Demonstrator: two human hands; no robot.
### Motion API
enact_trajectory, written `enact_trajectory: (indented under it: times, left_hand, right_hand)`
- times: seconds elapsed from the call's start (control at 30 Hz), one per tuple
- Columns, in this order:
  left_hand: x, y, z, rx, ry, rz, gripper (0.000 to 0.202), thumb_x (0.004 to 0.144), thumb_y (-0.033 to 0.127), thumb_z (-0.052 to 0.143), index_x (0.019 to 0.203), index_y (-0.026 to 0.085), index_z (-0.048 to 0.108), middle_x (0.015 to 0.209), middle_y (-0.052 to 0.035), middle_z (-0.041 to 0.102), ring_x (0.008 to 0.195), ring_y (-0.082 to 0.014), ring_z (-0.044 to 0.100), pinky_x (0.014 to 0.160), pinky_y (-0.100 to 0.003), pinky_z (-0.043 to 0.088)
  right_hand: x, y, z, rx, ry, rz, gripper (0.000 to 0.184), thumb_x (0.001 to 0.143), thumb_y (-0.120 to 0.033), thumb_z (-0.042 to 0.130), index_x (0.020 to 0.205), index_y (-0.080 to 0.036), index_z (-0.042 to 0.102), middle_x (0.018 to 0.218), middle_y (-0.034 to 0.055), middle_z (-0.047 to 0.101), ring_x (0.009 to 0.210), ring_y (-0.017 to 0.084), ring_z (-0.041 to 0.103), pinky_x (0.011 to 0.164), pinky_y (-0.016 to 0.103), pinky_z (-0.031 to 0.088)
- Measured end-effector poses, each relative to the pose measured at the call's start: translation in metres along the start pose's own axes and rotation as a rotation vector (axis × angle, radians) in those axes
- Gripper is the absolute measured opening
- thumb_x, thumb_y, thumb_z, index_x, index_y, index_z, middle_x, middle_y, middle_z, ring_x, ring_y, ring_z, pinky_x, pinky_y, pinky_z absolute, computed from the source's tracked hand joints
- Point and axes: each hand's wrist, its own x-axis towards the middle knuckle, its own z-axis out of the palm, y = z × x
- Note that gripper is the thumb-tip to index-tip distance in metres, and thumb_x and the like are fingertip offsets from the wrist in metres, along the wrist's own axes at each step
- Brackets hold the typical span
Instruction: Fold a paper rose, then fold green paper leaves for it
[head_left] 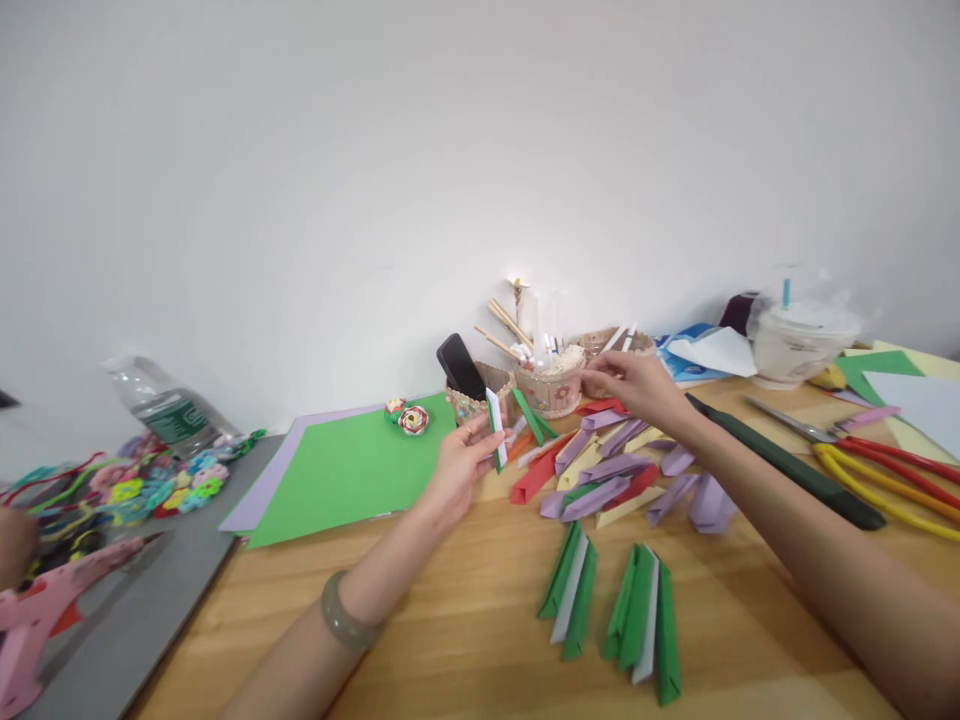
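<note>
My left hand [469, 455] pinches a folded strip of green and white paper [495, 425], held upright in front of a small basket with a phone in it. My right hand [630, 385] reaches over the far side of a pile of folded paper pieces [600, 470] in purple, red, yellow and green. Its fingers are drawn together beside a small woven basket [551, 390]; whatever they hold, if anything, is hidden. Nearer me on the wooden table stand two groups of folded green and white paper pieces [570, 590], the other group [643, 620] being to the right.
Green sheets [345, 470] lie at left with two paper rosettes [412, 420]. A dark green cutter-like tool [787, 465], scissors [840, 440] and a plastic cup [799, 340] are at right. Far left are a bottle [169, 410], a pink glue gun [52, 610] and another person's hand [15, 545].
</note>
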Motion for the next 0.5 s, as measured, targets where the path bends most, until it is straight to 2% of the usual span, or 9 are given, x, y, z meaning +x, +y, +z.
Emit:
enact_trajectory:
  times: [0.1,0.23,0.37,0.5]
  left_hand:
    - [0.0,0.0,0.0,0.007,0.013,0.01,0.034,0.061,0.017,0.073,0.094,0.012,0.066,0.088,-0.0087,0.069,0.074,-0.0137,0.063,0.064,-0.021,0.047]
    - [0.001,0.0,0.0,0.018,0.026,0.016,0.035,0.058,0.019,0.075,0.092,0.012,0.067,0.087,-0.0085,0.069,0.071,-0.0128,0.062,0.064,-0.021,0.047]
    - [0.001,-0.001,-0.001,0.025,0.021,0.024,0.036,0.057,0.02,0.076,0.091,0.012,0.067,0.086,-0.0087,0.069,0.07,-0.0127,0.061,0.063,-0.022,0.047]
    - [0.002,-0.002,-0.001,0.023,0.012,0.038,0.035,0.057,0.022,0.076,0.089,0.013,0.068,0.089,-0.0083,0.068,0.07,-0.0118,0.059,0.061,-0.02,0.045]
  right_hand:
    - [-0.003,-0.007,0.008,-0.046,-0.074,0.01,0.023,0.089,-0.031,0.045,0.098,-0.015,0.059,0.092,0.0045,0.063,0.079,0.015,0.06,0.07,0.03,0.049]
    - [-0.01,-0.029,0.034,-0.155,-0.185,0.039,0.027,0.087,-0.031,0.05,0.111,-0.017,0.054,0.111,0.007,0.056,0.091,0.018,0.058,0.077,0.038,0.049]
    - [-0.013,-0.046,0.055,-0.247,-0.231,0.066,0.03,0.087,-0.031,0.05,0.113,-0.016,0.052,0.113,0.0075,0.055,0.094,0.019,0.057,0.078,0.039,0.049]
    - [-0.014,-0.051,0.061,-0.296,-0.215,0.072,0.03,0.087,-0.031,0.051,0.113,-0.016,0.052,0.113,0.0076,0.055,0.094,0.019,0.057,0.078,0.039,0.049]
